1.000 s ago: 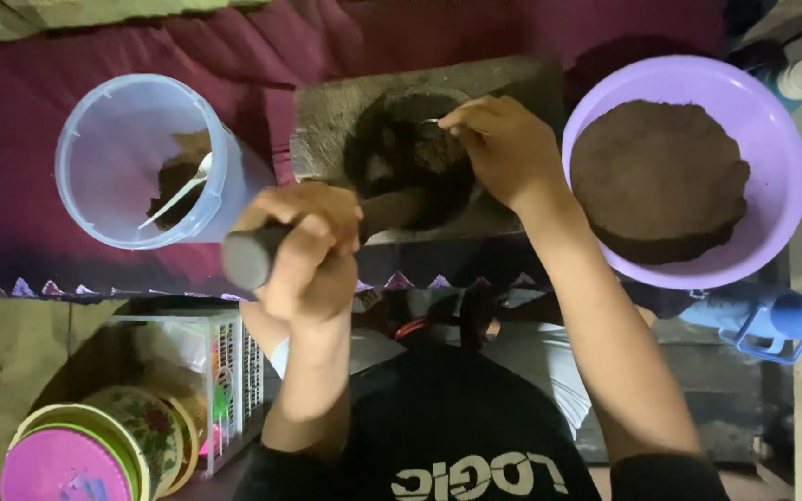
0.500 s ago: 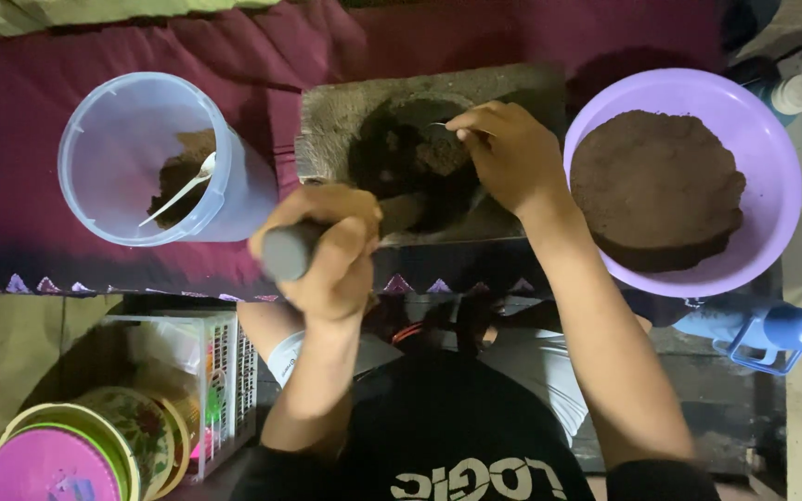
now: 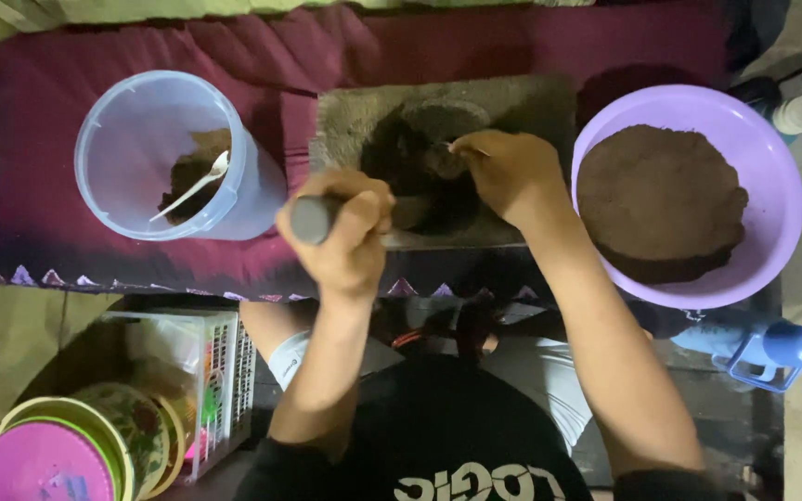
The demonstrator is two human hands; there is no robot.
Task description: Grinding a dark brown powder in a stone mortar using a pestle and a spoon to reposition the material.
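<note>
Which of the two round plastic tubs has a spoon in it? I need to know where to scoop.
The clear tub at the left holds a white spoon; the purple bowl at the right holds only brown powder.

One view only, head-worn camera, looking almost straight down over the wearer's chest and lap. Both forearms enter from the bottom edge and reach up-frame to the grey stone slab (image 3: pixel 447 167) at centre. Close range: slab, clear tub (image 3: pixel 141 158) on the left and purple bowl (image 3: pixel 772 223) on the right span nearly the full width. Maroon cloth (image 3: pixel 95 56) fills the top; floor clutter at the lower corners. No second view shares anything.
</note>
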